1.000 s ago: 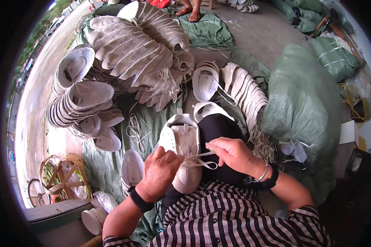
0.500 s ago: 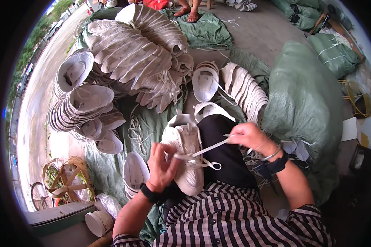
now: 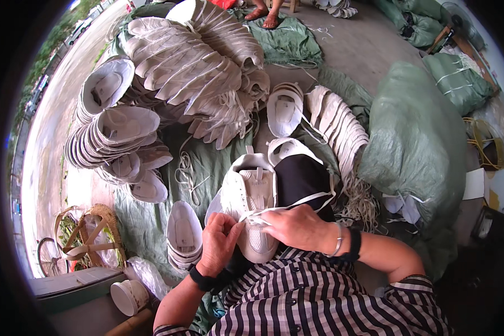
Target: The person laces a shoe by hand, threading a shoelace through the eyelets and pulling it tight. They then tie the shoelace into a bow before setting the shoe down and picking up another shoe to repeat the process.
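Note:
A cream-white shoe upper (image 3: 257, 185) rests on my lap, toe toward me, beside my dark trouser leg (image 3: 303, 180). My left hand (image 3: 218, 242) is at the left of its toe, thumb and fingers pinched on the flat white shoelace (image 3: 315, 198) at the lower eyelets. From the right, my right hand (image 3: 302, 228) reaches over the toe with its fingertips closed on the lace close to my left fingers. A loop of lace arches above the right hand. The exact grip of the right fingertips is partly hidden.
Nested shoe uppers (image 3: 123, 129) stand at the left, with a large heap of uppers (image 3: 190, 61) behind. Another row of uppers (image 3: 336, 120) lies ahead right, next to a bulky green sack (image 3: 414, 134). A white tub (image 3: 130, 297) and a woven basket (image 3: 103, 235) are at lower left.
My right hand has come left and down from holding the lace stretched out to the fingers of my left hand. The lace now hangs in a loose loop. My left hand stays by the toe.

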Tool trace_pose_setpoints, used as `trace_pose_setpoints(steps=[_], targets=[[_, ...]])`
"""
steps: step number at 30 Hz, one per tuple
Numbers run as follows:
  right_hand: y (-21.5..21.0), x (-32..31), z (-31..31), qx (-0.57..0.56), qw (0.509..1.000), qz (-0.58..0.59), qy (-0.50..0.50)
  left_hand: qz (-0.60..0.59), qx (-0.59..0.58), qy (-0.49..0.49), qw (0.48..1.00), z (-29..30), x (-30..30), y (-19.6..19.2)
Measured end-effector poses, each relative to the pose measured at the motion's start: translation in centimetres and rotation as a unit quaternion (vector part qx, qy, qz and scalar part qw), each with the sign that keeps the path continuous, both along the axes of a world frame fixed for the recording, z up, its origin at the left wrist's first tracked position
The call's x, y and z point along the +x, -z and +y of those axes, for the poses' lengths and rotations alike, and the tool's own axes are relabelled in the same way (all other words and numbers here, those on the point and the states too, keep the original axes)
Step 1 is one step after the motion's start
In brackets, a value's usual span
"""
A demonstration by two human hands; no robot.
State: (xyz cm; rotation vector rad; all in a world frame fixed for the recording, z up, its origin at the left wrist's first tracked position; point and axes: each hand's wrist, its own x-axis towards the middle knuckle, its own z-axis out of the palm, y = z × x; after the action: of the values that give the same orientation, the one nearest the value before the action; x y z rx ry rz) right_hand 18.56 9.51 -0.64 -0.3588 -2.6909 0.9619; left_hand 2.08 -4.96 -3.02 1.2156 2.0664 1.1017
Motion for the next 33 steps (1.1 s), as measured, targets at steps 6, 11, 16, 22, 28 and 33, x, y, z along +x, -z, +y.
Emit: trace_pose_setpoints(steps=[6,11,16,22,28,33], targets=[[1.6,-1.2,0.6,-0.125,0.992,0.004,-0.025,-0.058,-0.007,-0.055,0.997,0.2,-0.6,0.1],[-0.3,-0.3,3.3,-0.591,0.769,-0.243,0.023,-0.421,0.06,-0.065,0.903,1.9,-2.9,-1.1],[-1.0,1.9,2.1,-0.192,0.974,-0.108,0.044,-0.48,0.143,-0.146,0.853,2.1,-6.9,-1.3],[-0.3,1.1,1.4,-0.089,0.989,-0.096,0.066,-0.458,0.153,-0.194,0.854,1.9,-8.9,-0.3],[0.5,-0.3,2.3,-0.22,0.942,0.138,0.21,-0.458,0.234,-0.266,0.816,-2.4,-16.3,0.4],[0.9,1.1,1.1,0.039,0.996,-0.013,0.08,-0.393,0.18,-0.278,0.858,-2.0,-14.7,-0.9]])
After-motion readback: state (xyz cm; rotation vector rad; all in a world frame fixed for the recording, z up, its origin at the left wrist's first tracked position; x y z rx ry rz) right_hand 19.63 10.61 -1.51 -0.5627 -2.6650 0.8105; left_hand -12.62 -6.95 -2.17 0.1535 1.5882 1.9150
